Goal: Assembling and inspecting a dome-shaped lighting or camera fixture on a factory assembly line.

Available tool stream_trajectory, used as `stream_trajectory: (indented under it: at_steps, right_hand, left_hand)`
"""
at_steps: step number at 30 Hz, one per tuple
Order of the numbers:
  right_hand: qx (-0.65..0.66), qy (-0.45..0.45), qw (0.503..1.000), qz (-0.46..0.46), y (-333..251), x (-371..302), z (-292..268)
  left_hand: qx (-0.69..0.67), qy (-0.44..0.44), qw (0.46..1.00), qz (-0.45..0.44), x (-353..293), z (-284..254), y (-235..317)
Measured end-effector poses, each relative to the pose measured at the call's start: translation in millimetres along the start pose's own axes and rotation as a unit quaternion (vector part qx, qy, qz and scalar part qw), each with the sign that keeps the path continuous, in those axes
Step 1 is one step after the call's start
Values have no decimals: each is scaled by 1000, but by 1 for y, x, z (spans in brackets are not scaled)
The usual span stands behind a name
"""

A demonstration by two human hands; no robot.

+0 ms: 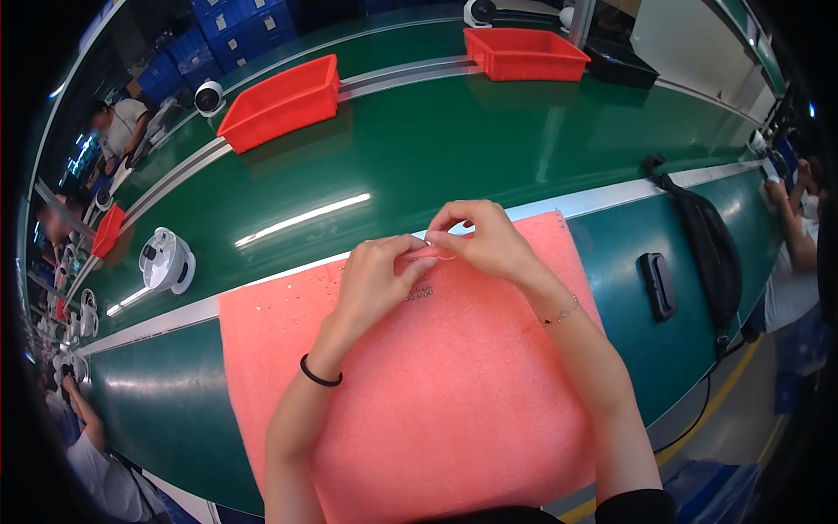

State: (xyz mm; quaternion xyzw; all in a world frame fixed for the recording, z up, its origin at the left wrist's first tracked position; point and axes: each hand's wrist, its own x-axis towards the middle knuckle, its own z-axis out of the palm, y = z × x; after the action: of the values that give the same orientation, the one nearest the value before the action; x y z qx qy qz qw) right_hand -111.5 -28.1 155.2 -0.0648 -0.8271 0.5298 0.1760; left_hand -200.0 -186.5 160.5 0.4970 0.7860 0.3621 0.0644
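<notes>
My left hand (377,278) and my right hand (485,243) meet over the far edge of a pink foam sheet (454,393). Thumb and fingers of each are pinched together, around something too small to make out. Just below the fingertips, several small dark metal ring-like parts (420,294) lie grouped on the sheet. To the left of my left hand, tiny shiny bits (290,291) are scattered over the sheet's far left part.
A white round device (166,262) stands on the green belt (401,144) at left. Red bins (284,103) line the far side. At right lie a black case (657,286) and a black bag (709,240). Other people sit at both sides.
</notes>
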Motion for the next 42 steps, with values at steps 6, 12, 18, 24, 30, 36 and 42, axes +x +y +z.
stream_trajectory:
  at_steps: [6, 12, 18, 24, 30, 36, 42]
  right_hand:
    - [85, 73, 993, 35, -3, 2, 4]
    - [197, 191, 961, 20, 13, 6, -17]
    - [226, 194, 953, 56, -10, 5, -40]
    - [206, 120, 971, 37, -7, 5, -38]
    - [197, 104, 974, 38, -10, 5, -38]
    - [181, 90, 978, 48, -12, 5, -37]
    - [139, 78, 986, 47, -15, 2, -35]
  left_hand:
    - [-9, 16, 1000, -7, 1, 0, 1]
    - [-31, -19, 999, -31, 1, 7, -10]
    - [-84, -47, 989, -114, 11, 16, -25]
    - [-46, -93, 983, -149, 27, 19, -16]
    - [-96, -121, 973, -170, 31, 10, -10]
    - [-77, -88, 978, -172, 29, 11, -5]
    - [31, -70, 981, -176, 26, 15, 6]
